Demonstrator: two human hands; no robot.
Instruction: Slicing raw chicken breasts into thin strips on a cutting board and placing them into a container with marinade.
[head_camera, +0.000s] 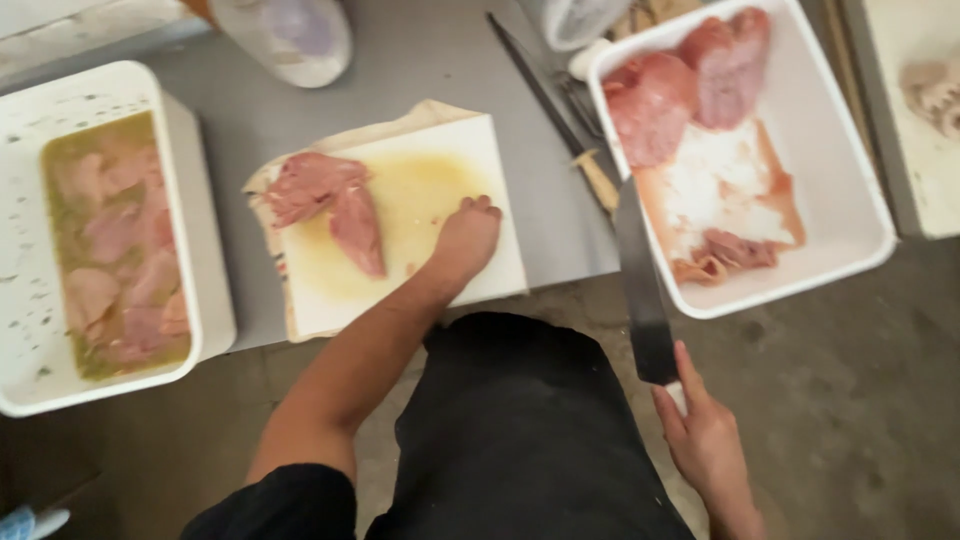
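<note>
Raw meat (330, 205) sits on the wet cutting board (420, 215), looks soft and slippery, so pin it flat from above. Left hand (467, 235) rests loosely curled on the board, right hand (705, 440) grips the big knife (640, 290).

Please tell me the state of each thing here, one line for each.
Left hand: resting flat on cutting board.
Right hand: gripping large knife, blade raised.
Cutting board: holds raw meat pieces.
Left tray: meat in greenish marinade.
Right tray: partly filled with raw meat.
</note>
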